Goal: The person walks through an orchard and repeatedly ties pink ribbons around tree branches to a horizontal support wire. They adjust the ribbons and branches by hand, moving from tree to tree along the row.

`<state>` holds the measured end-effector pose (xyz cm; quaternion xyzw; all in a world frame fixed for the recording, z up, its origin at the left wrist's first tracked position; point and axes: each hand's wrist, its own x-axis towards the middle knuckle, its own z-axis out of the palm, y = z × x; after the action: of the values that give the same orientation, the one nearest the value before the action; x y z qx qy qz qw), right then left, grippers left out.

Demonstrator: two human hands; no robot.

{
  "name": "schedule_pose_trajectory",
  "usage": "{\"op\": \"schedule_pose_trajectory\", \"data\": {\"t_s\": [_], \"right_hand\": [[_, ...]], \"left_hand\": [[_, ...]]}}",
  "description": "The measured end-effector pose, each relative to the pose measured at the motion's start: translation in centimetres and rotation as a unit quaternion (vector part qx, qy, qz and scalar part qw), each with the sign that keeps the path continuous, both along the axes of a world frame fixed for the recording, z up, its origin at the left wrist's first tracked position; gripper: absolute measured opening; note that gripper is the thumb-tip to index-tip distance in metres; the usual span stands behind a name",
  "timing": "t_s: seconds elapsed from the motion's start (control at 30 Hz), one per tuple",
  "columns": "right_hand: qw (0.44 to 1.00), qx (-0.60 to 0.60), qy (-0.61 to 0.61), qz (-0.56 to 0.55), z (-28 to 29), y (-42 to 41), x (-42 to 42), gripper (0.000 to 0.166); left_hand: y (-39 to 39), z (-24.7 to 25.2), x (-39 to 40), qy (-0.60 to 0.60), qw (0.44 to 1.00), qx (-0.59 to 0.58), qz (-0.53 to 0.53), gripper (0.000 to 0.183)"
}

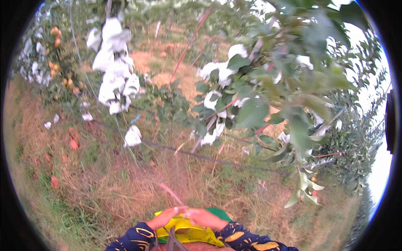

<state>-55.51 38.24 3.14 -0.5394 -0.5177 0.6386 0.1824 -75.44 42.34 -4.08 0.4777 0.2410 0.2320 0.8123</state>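
Observation:
Low in the head view, my left hand (167,216) and my right hand (204,218) meet at the fingertips, just above a yellow and green bag (188,231) at my waist. A pink strip (170,194) rises from beside the fingertips; whether the fingers pinch it is not clear. Both forearms wear dark blue patterned sleeves. Beyond the hands stand fruit trees with white bags on their branches: a dense column of white bags (113,66) at the upper left, a looser group of white bags (220,72) among leaves, and a single white bag (133,136) lower down.
Leafy branches (292,103) hang close on the right. A dark hose or line (201,157) crosses above the dry grass (125,188). Red pieces (74,143) lie on the ground at left. Uncovered orange fruits (56,37) hang at the far left, and pink cords (190,44) slant between trees.

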Motion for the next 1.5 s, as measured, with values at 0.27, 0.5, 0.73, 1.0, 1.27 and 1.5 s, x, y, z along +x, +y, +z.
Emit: {"op": "schedule_pose_trajectory", "data": {"t_s": [0.27, 0.5, 0.73, 1.0, 1.27, 1.5], "right_hand": [[0.995, 0.084, -0.02, 0.056, 1.4, -6.7, 1.1, 0.029], [0.972, -0.035, 0.231, 0.028, 3.9, -9.1, 5.1, 0.026], [0.968, 0.117, 0.219, 0.037, 12.4, -8.5, 2.9, 0.022], [0.878, 0.408, 0.146, 0.204, 26.2, -10.0, 1.1, 0.022], [0.892, 0.406, -0.053, 0.194, 20.6, -6.2, -6.2, 0.037], [0.955, 0.035, 0.28, 0.094, 16.3, -3.5, -17.5, 0.037]], "left_hand": [[-0.6, 7.7, 0.7, -0.289, 0.903, -0.204, 0.243, 0.022], [-1.9, 16.2, -8.3, -0.383, 0.842, -0.077, 0.372, 0.017], [-8.0, 18.4, -12.2, -0.395, 0.823, -0.022, 0.407, 0.02], [-13.5, 21.1, -11.4, -0.429, 0.81, 0.043, 0.398, 0.028], [-13.7, 18.9, -11.2, -0.046, 0.918, 0.218, 0.328, 0.036], [-14.4, 12.5, -12.6, 0.154, 0.924, 0.336, 0.101, 0.035]]}}
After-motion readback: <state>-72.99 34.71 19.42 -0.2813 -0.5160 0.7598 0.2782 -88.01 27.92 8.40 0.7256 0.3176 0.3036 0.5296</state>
